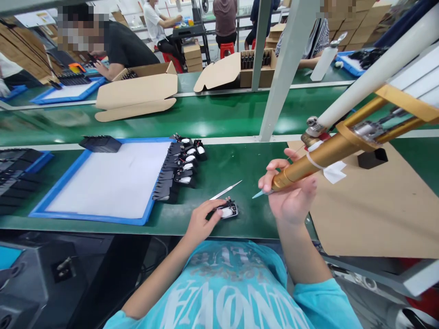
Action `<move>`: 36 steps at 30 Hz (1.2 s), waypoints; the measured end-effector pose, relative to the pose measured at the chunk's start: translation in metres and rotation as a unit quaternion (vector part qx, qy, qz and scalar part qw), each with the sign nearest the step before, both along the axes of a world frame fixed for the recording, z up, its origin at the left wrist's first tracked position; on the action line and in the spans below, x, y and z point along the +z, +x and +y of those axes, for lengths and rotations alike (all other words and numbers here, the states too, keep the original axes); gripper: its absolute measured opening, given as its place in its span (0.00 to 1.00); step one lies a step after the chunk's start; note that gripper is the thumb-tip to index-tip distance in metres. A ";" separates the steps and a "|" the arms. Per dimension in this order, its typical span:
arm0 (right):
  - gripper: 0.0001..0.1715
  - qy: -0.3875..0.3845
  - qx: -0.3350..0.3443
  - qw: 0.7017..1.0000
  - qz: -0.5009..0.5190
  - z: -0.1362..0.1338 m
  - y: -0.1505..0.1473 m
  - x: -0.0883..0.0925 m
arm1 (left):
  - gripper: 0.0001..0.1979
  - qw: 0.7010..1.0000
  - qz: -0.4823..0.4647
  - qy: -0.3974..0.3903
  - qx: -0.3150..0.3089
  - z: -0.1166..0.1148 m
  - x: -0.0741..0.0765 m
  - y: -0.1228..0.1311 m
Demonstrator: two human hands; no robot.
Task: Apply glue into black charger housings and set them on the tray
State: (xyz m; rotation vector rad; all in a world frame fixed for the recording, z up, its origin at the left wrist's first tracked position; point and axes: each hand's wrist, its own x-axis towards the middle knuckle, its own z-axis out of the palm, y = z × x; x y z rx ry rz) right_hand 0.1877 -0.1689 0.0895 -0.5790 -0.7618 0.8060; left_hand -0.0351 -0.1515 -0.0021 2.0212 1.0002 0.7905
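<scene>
My left hand (202,220) rests on the green bench with its fingers pinched on a small black and white part (228,210). A pair of metal tweezers (226,190) lies just behind that part. My right hand (291,194) is wrapped round the gold barrel of a hanging dispensing tool (322,157), whose pale blue tip points left, a short way right of the part and above the bench. A white tube (370,75) runs up from the tool to the upper right.
A blue-rimmed white tray (103,180) lies to the left, with a row of several similar black parts (180,167) along its right edge. A brown cardboard sheet (370,214) covers the bench on the right. Open cardboard boxes (140,91) and other seated people are across the green conveyor (219,116).
</scene>
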 end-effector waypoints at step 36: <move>0.28 -0.007 0.047 0.999 0.013 -0.007 -0.026 0.011 | 0.17 0.993 0.049 0.106 0.036 -0.006 0.039 0.037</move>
